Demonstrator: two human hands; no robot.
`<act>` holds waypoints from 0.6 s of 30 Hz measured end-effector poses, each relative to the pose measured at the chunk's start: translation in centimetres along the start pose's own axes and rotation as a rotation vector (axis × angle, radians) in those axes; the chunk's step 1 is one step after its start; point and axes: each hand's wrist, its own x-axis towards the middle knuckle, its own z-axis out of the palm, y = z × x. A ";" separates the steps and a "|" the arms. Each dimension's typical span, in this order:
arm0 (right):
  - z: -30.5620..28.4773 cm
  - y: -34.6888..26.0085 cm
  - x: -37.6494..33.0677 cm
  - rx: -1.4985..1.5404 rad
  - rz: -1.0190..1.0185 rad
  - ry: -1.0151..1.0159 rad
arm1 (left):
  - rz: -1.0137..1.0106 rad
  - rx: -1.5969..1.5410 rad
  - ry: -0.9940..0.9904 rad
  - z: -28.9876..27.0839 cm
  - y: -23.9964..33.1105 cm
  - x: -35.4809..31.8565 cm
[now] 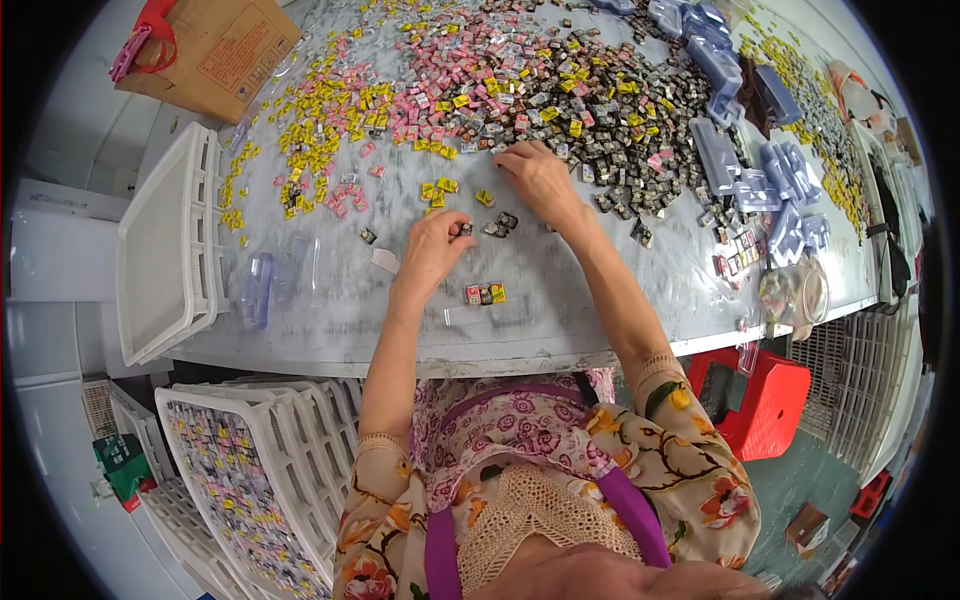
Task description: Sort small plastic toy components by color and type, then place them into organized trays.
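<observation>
- Head view: the left hand (437, 245) is above the near half of the tabletop (560, 315), its thumb and forefinger pinched around a small dark block (465, 229).
- The right hand (545, 185) reaches farther out, its fingertips at the near edge of a broad heap of small blocks (480, 90); the fingers curl downward, and I cannot tell whether they grip anything.
- The heap runs from mostly yellow on the left, through pink, to mostly dark on the right.
- Between the hands lie a few loose dark blocks (502, 225) and, just beyond them, one yellow block (485, 198); a little yellow cluster (438, 190) sits beyond the left hand.
- Nearer the body, a short row of blocks (486, 294) in pink, dark and yellow lies side by side, well apart from both hands.
- A white scrap (384, 260) lies just left of the left wrist.
- Translucent bluish plastic pieces (715, 155) lie along the right of the heap.
- At the left edge stands a tilted white tray (165, 260), with a cardboard box (220, 55) beyond it.
- Below the tabletop, white trays (300, 430) stand at left and a red stool (770, 405) at right.
</observation>
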 end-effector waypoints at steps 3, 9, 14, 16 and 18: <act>0.9 0.1 -0.2 -0.145 -0.019 -0.057 | 0.000 0.015 0.056 0.4 -0.1 -0.1; 0.6 0.4 -0.6 -0.162 -0.002 -0.079 | 0.054 0.036 0.109 0.6 -0.3 -0.6; -0.4 -0.3 -0.5 -0.078 0.078 -0.101 | 0.107 0.044 0.143 0.7 -0.8 -1.4; -0.4 -0.8 -0.1 -0.029 0.127 -0.113 | 0.046 0.071 0.166 0.8 -1.2 -1.7; 0.0 -0.8 0.3 -0.035 -0.058 -0.039 | 0.048 0.069 0.182 0.9 -1.2 -1.7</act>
